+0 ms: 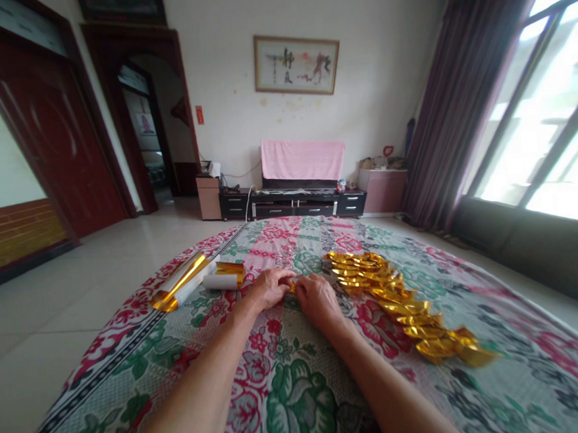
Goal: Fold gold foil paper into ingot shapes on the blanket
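Gold and small, the foil piece (pixel 292 286) lies on the floral cloth (pixel 302 400), seemingly with its long axis from 9 to 3 o'clock. The left hand (pixel 271 287) is pinched on one end and the right hand (pixel 317 300) on the other. Folded gold ingots (pixel 404 304) trail from 1 to 4 o'clock of the right hand; foil rolls (pixel 199 282) lie at 9 o'clock of the left.

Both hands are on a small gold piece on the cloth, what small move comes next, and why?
Probably press the fold tight: the left hand and right hand pinch the gold piece between them, mostly hidden, while folded gold shapes lie in a row to their right.
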The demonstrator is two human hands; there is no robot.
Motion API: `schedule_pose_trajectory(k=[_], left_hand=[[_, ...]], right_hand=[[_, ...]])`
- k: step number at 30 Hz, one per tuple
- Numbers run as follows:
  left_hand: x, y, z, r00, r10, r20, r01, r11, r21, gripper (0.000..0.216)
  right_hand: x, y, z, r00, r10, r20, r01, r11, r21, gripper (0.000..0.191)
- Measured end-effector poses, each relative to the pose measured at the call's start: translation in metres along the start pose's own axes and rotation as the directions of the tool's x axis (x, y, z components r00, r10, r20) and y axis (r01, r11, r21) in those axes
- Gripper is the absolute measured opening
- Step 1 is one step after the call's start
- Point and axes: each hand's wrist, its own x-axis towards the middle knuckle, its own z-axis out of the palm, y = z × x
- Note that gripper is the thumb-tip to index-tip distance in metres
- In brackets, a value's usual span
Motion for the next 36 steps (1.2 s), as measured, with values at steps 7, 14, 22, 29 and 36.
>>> schedule_pose_trajectory(k=[7, 14, 22, 29, 36], left_hand=[[0.0, 0.002, -0.001, 0.999, -0.03, 0.01, 0.03, 1.0, 0.01, 0.038], [0.001, 0.003, -0.001, 0.999, -0.038, 0.001, 0.038, 0.999, 0.016, 0.035], [-0.001, 0.006, -0.001, 1.0, 0.007, -0.02, -0.006, 0.999, 0.034, 0.035], [0.0, 0.008, -0.001, 1.0, 0.004, -0.01, -0.003, 0.998, 0.065, 0.032], [-0.001, 0.012, -0.002, 1.0, 0.011, -0.014, -0.01, 0.999, 0.053, 0.028]], right_hand=[[-0.001, -0.001, 0.001, 1.0, -0.003, -0.005, 0.003, 1.0, -0.019, 0.024], [-0.001, 0.001, 0.005, 1.0, -0.01, -0.016, 0.01, 1.0, -0.025, 0.023], [0.001, -0.003, 0.0, 0.999, 0.048, 0.015, -0.048, 0.998, -0.03, 0.024], [0.0, -0.002, 0.002, 0.999, 0.045, 0.0, -0.045, 0.998, -0.032, 0.023], [0.001, -0.002, 0.002, 0.999, 0.047, 0.005, -0.046, 0.998, -0.032, 0.024]])
